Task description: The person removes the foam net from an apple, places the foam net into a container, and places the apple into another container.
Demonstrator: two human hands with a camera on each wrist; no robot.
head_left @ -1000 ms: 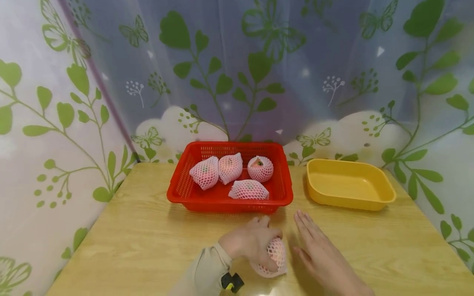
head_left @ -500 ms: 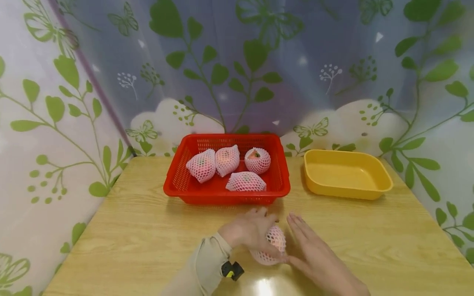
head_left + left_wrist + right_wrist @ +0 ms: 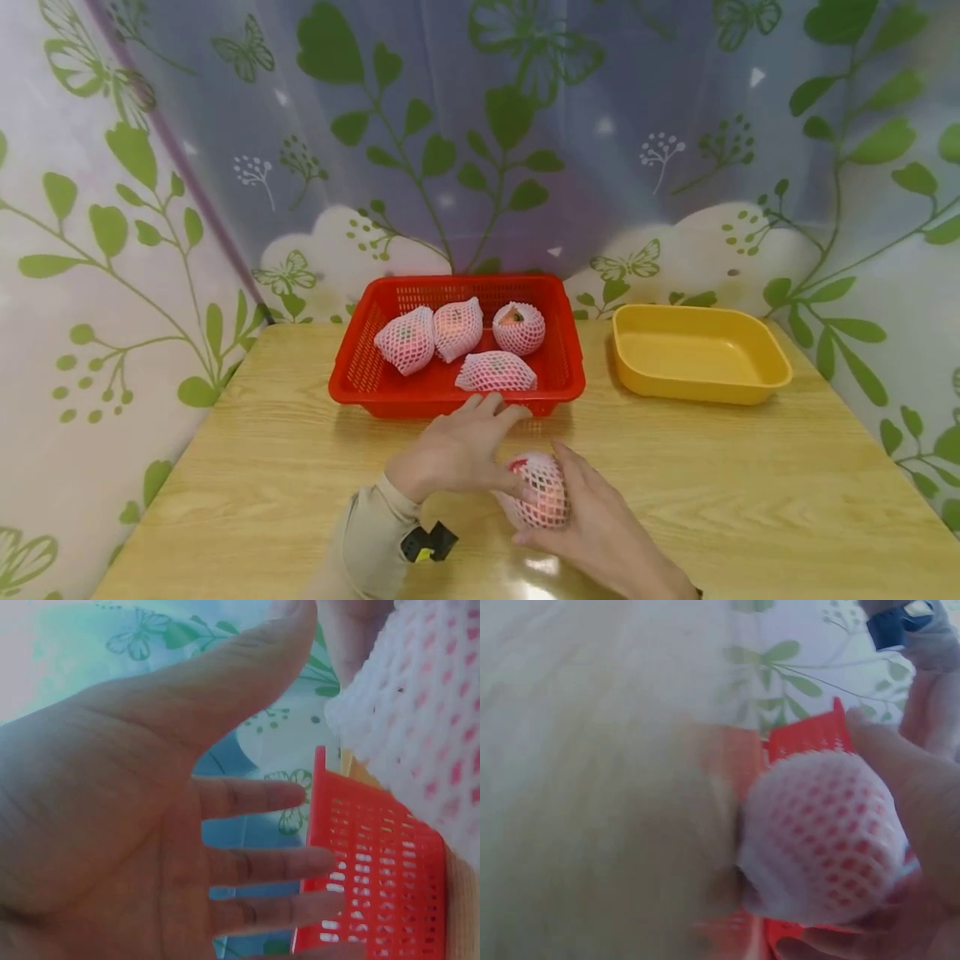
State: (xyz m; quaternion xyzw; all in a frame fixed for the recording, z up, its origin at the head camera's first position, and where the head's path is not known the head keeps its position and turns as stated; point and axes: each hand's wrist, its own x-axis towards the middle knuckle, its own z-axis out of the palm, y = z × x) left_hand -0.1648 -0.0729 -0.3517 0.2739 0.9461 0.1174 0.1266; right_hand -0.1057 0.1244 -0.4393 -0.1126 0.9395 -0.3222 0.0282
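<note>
My right hand (image 3: pixel 600 525) grips a reddish fruit in a white foam net (image 3: pixel 546 492), its thumb at the near side and fingers at the far side. My left hand (image 3: pixel 457 454) is to the left of the fruit, fingers straight and spread toward the basket. Its thumb overlaps the net's left side in the head view. In the left wrist view the left palm (image 3: pixel 97 802) holds nothing, and the netted fruit (image 3: pixel 427 712) is off to the right. The right wrist view shows the same netted fruit (image 3: pixel 825 832) up close, with the left hand (image 3: pixel 930 795) beside it.
A red perforated basket (image 3: pixel 345 387) with several netted fruits (image 3: pixel 497 371) stands behind the hands. To its right is a yellow plastic tub (image 3: pixel 701 392). Both stand on a wood-grain table (image 3: pixel 247 467), backed by a curtain with leaf prints (image 3: pixel 615 75).
The left hand has come off the fruit and moved left with fingers extended. The right hand, flat and apart a second ago, now grips the fruit. The fruit has turned, showing a red patch.
</note>
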